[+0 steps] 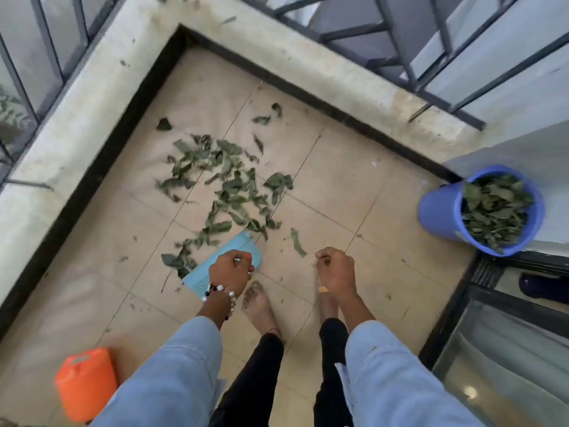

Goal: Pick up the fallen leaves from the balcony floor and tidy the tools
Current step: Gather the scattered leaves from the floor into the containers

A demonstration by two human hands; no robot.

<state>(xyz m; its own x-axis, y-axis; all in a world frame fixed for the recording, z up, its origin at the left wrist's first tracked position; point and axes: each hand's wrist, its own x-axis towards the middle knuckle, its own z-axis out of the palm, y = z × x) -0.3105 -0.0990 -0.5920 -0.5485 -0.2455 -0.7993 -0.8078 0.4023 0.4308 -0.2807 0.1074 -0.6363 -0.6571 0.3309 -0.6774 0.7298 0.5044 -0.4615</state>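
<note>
Here the left hand [231, 268] curls round the blue dustpan [229, 257] — right hand [334, 268] fisted, contents unclear.

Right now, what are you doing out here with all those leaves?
A person is clearing leaves off the balcony floor. Their left hand holds a light blue dustpan low against the tiles, at the near edge of a scattered pile of green leaves. The right hand is curled, and whether it holds anything is unclear. A blue bucket to the right is already full of leaves. An orange container stands behind to the left.
</note>
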